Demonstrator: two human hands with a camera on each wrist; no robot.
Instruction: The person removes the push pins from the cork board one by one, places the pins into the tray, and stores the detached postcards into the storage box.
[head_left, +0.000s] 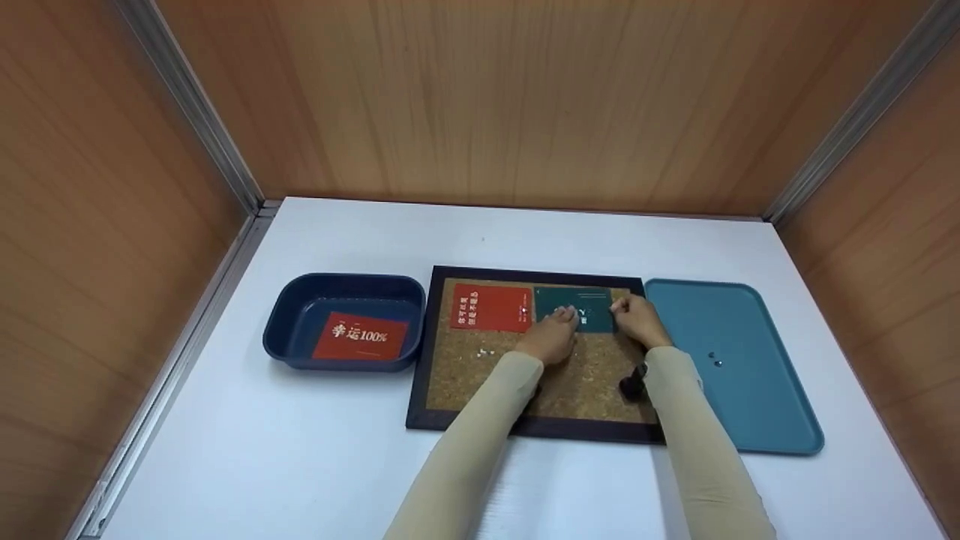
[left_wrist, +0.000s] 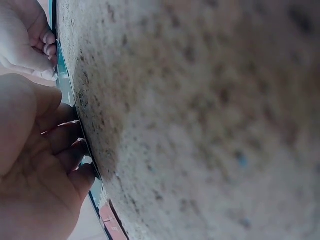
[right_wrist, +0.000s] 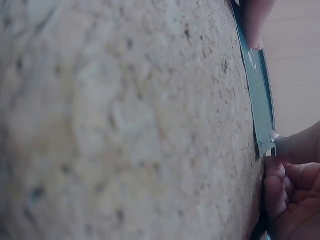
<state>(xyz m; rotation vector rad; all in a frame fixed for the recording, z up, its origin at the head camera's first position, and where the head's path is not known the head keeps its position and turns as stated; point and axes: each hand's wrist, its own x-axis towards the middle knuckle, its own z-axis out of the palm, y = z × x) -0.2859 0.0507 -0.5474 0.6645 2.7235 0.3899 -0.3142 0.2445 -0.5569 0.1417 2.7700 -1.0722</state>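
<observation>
Dark green rectangular card: I see it on the dark-framed cork board, beside a red card.
Long axis: left to right, short ends sideways.
Left hand: fingers extended, tips pressing the card.
Right hand: thumb and curled fingers pinching its right edge.
Surroundings: white table, wood-grain panels.
Right wrist view: shows me a shiny spot at the thumb tip, indistinct from the head.

Mid-frame the cork board is rocking speckled tan inside a near-black border, with a red card and dark green card both sporting white lettering. Navy tub is showing left, teal tray right.
</observation>
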